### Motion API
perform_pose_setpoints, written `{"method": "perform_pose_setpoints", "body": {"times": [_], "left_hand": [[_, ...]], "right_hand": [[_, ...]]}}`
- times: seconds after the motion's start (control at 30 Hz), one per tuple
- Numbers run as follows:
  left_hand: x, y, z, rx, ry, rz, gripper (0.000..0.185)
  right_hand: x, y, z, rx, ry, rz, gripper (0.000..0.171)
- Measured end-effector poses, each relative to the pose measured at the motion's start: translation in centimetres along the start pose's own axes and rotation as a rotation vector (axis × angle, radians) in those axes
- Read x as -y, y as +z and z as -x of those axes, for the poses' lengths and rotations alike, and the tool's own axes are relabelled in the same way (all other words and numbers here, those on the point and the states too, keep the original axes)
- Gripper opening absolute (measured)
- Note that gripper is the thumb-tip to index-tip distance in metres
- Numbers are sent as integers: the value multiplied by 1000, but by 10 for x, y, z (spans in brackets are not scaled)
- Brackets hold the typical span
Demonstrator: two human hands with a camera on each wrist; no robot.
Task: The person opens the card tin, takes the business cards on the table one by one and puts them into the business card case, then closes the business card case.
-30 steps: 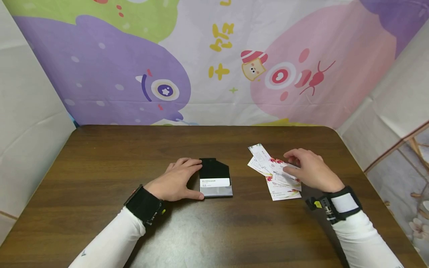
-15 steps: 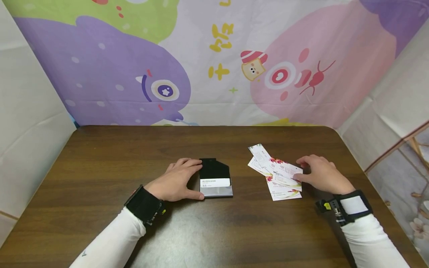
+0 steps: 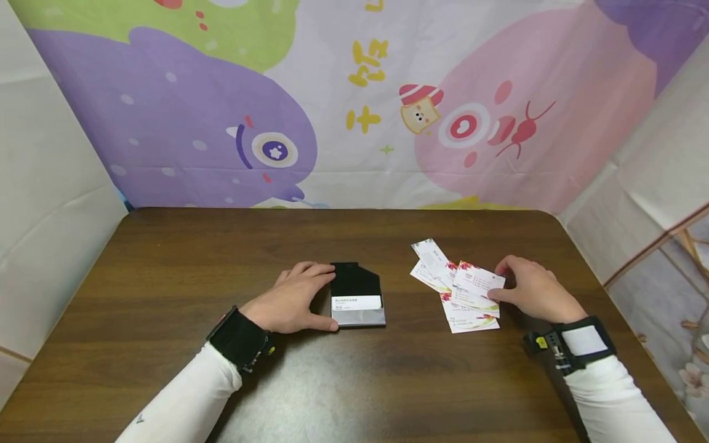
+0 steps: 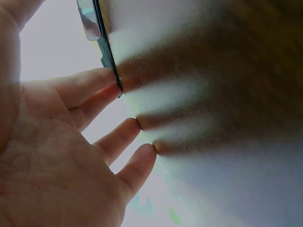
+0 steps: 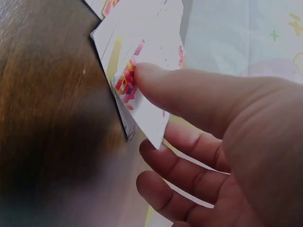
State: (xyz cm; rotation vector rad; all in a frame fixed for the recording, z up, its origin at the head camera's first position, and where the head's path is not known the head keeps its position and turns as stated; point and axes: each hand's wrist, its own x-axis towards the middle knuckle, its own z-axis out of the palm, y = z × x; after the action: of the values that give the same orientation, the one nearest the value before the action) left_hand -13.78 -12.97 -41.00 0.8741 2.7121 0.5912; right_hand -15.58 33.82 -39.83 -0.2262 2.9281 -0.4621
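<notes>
- While the cartoon-printed backdrop (image 3: 365, 172) hangs behind, your dark wood-grain table (image 3: 354, 381) carries both groups of things you are handling.
- Your left hand (image 3: 293, 299) spreads thumb and fingers along the left side of the business-card case (image 3: 357, 317), touching it; your right hand (image 3: 534, 289) pinches the right end of the top business card (image 3: 477, 284).
- Near the table's middle, the case lies with its black flap (image 3: 354, 281) laid back and a white card (image 3: 357, 302) showing above the silvery front.
- Well to the right of it, the other business cards (image 3: 434, 255) overlap in a loose fan, partly beneath the pinched one.
- If your left hand pushes harder, the case could skid or turn, since you touch it on one side only.
- If your right fingertips reach too far under, you could bring up two cards, or drag the fan apart, because the layers sit so close.
- Your left wrist view shows ring and little fingertips down on the tabletop, hidden in the head view.
- Your right wrist view shows your thumb (image 5: 149, 78) by the red print (image 5: 125, 85) and another card's edge just beneath; whether you grip that one too, you cannot tell.
</notes>
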Motion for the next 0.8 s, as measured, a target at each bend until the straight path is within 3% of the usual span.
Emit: {"method": "perform_pose_setpoints", "body": {"times": [0.37, 0.8], "left_hand": [[-1, -1, 0, -1, 2, -3, 97], [-1, -1, 1, -3, 4, -3, 97]], "right_hand": [[2, -5, 6, -45, -83, -80, 13], [17, -15, 3, -80, -166, -135, 12]]}}
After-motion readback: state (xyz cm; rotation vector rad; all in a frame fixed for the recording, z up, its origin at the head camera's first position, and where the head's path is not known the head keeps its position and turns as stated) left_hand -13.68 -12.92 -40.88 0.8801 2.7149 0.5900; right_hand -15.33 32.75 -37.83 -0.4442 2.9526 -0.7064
